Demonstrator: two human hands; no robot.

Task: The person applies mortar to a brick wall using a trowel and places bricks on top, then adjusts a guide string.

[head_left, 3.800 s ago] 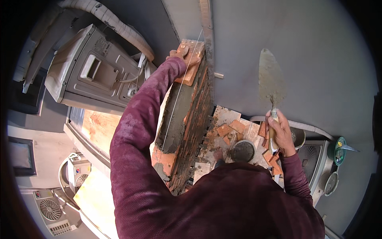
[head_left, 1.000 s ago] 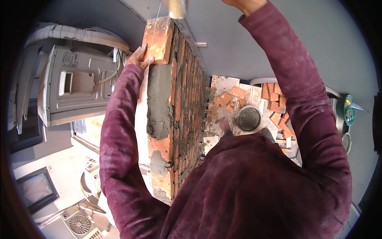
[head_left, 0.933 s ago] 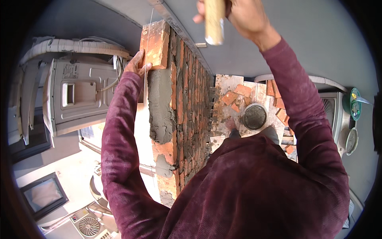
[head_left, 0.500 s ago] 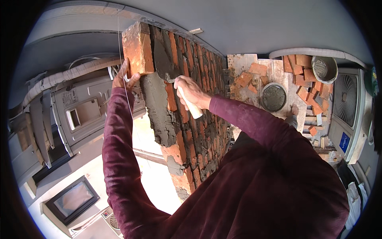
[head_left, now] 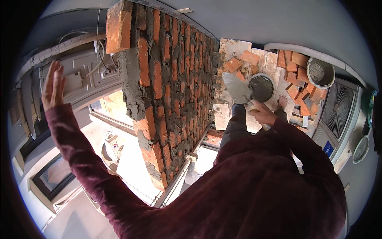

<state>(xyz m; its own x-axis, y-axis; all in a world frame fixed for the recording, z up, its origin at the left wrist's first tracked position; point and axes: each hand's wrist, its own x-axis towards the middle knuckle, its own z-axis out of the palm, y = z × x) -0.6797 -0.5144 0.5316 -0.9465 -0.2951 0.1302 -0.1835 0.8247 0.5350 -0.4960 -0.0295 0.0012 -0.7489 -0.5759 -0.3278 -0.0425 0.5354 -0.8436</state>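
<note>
My right hand [head_left: 263, 113] grips the handle of a trowel [head_left: 237, 88], whose mortar-smeared blade is beside a round bucket of wet grey mortar [head_left: 261, 88]. My left hand [head_left: 54, 86] is raised off to the left, fingers stretched out and holding nothing. Between my hands runs a brick wall [head_left: 167, 79] with rough mortar on its face. At the far end of its top, an orange brick [head_left: 118, 31] sits on the course, apart from both hands. A grey mortar bed [head_left: 130, 79] covers the wall top nearer to me.
Broken bricks [head_left: 300, 75] lie heaped at the right, by a second bucket [head_left: 320, 72] and an outdoor air-conditioner unit [head_left: 338, 110]. Another outdoor unit [head_left: 73, 81] stands beyond the wall. A thin string [head_left: 98, 24] hangs near the brick. My bare foot [head_left: 281, 102] shows beside the mortar bucket.
My left hand has let go of the brick and swung out to the left. My right hand has carried the trowel from the wall across to the mortar bucket. The view has shifted.
</note>
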